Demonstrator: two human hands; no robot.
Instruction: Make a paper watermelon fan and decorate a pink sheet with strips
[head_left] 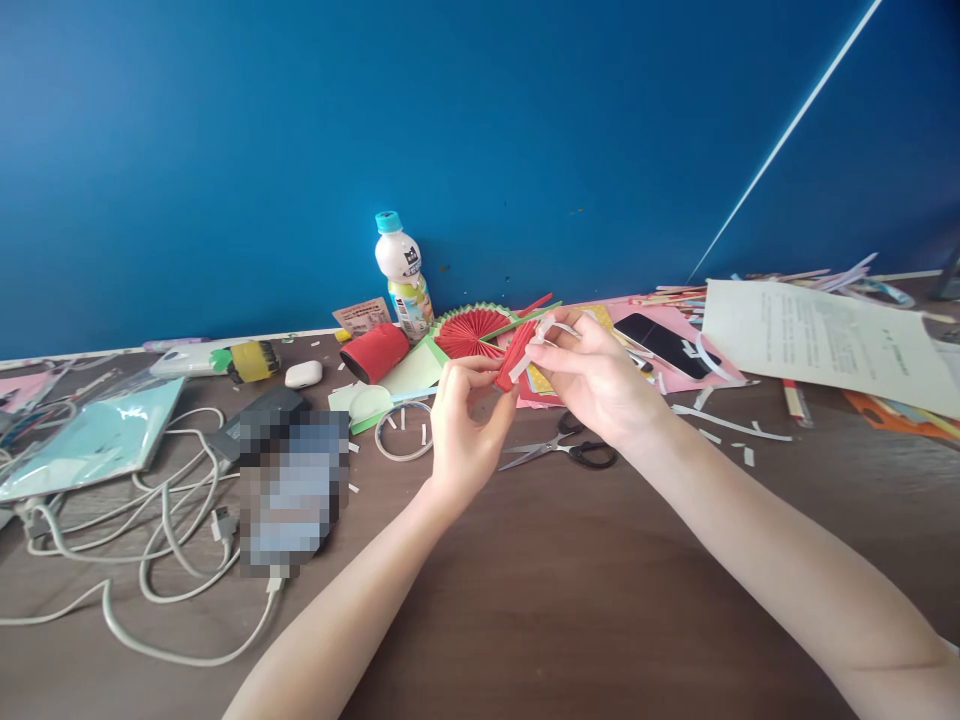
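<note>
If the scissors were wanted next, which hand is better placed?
Probably the right hand: the scissors lie with handles toward its side, blades toward the left hand. The left grips the folded red paper; the right would first release the pale strip.

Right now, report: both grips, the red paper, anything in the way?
Left grip pinching red paper. Right grip on white strip by it. Paper folded, above desk. Scissors on desk, apparently not blocking.

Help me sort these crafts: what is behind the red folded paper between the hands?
Behind the red folded paper, a red-and-green fan shows on the left. Whatever lies directly behind the paper, left hand and right hand is covered.
</note>
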